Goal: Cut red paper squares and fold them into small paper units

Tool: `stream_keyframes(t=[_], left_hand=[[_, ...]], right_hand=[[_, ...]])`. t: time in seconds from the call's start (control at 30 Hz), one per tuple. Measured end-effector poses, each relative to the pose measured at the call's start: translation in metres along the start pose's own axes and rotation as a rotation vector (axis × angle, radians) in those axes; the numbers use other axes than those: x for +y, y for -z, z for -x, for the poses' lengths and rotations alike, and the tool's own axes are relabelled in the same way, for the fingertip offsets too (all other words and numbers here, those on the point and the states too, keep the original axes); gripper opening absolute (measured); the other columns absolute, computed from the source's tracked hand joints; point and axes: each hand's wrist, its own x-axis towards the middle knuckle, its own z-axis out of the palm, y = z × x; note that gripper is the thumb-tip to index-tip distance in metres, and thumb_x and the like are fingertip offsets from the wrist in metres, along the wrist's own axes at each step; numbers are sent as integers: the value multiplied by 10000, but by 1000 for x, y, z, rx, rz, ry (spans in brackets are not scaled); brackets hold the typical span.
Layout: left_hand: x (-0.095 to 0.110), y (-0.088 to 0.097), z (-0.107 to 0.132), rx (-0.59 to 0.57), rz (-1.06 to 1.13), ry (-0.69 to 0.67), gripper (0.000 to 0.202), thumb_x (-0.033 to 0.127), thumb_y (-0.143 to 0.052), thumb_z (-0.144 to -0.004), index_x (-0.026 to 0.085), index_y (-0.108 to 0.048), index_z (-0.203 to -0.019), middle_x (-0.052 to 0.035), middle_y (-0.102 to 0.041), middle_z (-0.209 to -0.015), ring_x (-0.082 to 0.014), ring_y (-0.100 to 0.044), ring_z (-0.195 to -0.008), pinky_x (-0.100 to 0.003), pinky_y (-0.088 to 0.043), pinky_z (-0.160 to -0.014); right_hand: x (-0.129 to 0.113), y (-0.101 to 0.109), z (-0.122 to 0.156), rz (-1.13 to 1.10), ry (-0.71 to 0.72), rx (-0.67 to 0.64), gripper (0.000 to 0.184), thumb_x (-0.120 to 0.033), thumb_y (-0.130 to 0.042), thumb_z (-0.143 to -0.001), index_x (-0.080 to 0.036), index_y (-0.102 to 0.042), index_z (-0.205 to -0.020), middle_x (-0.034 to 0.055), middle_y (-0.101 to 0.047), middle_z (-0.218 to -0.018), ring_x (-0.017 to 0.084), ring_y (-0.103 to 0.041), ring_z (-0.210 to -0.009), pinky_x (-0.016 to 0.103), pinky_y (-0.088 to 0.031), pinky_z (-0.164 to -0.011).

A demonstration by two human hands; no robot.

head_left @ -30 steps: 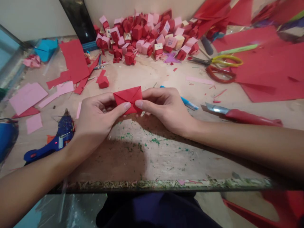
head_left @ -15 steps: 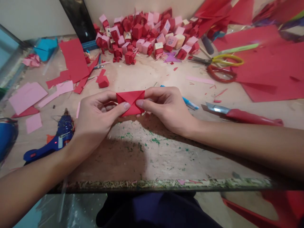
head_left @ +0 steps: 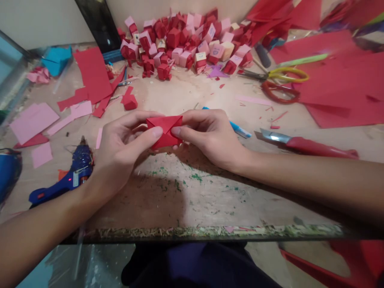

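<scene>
Both hands hold a small folded red paper piece (head_left: 165, 129) above the middle of the worn wooden table (head_left: 210, 200). My left hand (head_left: 123, 150) pinches its left side, thumb on the front and fingers curled behind. My right hand (head_left: 210, 136) grips its right side the same way, thumb tip pressed on the front fold. The paper shows a triangular flap pointing down.
A heap of red and pink paper cubes (head_left: 186, 44) lies at the back. A blue glue gun (head_left: 67, 176) rests left; a red-handled cutter (head_left: 306, 146), scissors (head_left: 279, 82) and red sheets (head_left: 345, 84) lie right. A blue pen (head_left: 238, 129) sits behind my right hand. Pink scraps (head_left: 33, 122) lie far left.
The folded red piece has shifted slightly to the right and down between my fingers, and its top flap now points downward. My left fingers have closed over its back edge.
</scene>
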Motion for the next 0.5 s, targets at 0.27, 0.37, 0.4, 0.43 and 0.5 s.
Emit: stream_keyframes(t=[0.27, 0.37, 0.4, 0.43, 0.5], left_hand=[[-5, -2, -4, 98, -189, -136, 123, 191, -852, -863, 233, -865, -978, 8, -828, -886, -122, -757, -774, -191, -635, -680], [-2, -2, -1, 99, -150, -125, 116, 170, -849, -864, 234, -867, -959, 2, -832, -904, -143, -781, -774, -217, -666, -663], [-1, -2, 0, 90, -123, -104, 119, 170, -849, -867, 235, -868, -964, -3, -833, -910, -152, -789, -778, -223, -673, -654], [0, -2, 1, 77, -97, -80, 121, 180, -847, -876, 239, -869, -979, -11, -835, -922, -160, -795, -783, -224, -675, -647], [2, -2, 3, 45, -52, -36, 129, 217, -836, -903, 248, -867, -1024, -27, -838, -952, -165, -803, -779, -214, -674, -642]], right_hand=[[0, 1, 1, -17, 17, -57, 55, -179, -762, -873, -138, -769, -837, 4, -734, -731, 105, -642, -622, 221, -539, -597], [-1, 1, 2, -25, -8, -57, 58, -197, -768, -884, -141, -779, -873, 12, -745, -738, 114, -669, -621, 223, -542, -577], [-1, 1, 2, -34, -19, -53, 58, -199, -774, -883, -142, -783, -881, 13, -746, -734, 117, -674, -615, 223, -542, -567], [-2, 0, 3, -45, -29, -49, 56, -199, -781, -878, -143, -785, -883, 13, -747, -728, 118, -677, -606, 224, -545, -561], [-2, -1, 3, -60, -43, -39, 40, -186, -783, -869, -146, -787, -872, 12, -747, -719, 119, -678, -595, 231, -562, -570]])
